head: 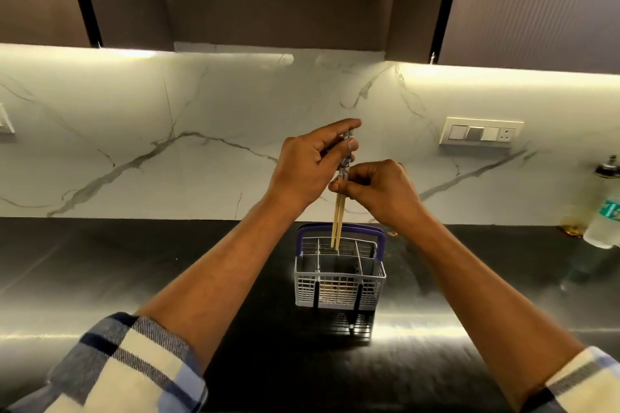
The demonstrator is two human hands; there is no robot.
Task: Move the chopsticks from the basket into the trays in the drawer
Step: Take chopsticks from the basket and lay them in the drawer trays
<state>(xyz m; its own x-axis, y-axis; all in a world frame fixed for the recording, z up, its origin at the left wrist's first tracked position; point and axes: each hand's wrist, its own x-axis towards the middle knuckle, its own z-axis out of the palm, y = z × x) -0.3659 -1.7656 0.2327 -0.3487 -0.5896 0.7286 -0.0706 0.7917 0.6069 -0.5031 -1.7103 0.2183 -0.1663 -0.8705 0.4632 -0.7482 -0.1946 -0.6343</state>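
Observation:
A grey plastic cutlery basket point(339, 288) with a purple handle stands on the black counter, a little right of centre. Above it hangs a pair of wooden chopsticks point(339, 221) with blue patterned tops, nearly upright, tips just over the basket's back compartments. My left hand point(310, 168) grips the patterned upper ends. My right hand point(379, 189) pinches the same chopsticks just below, at mid-length. A few pale sticks show faintly through the basket's front grid. The drawer and its trays are out of view.
The glossy black counter point(134, 278) runs left to right under a white marble backsplash. A switch and socket plate point(480, 133) sits on the wall at right. A clear bottle point(604, 211) stands at the far right. A range hood hangs overhead.

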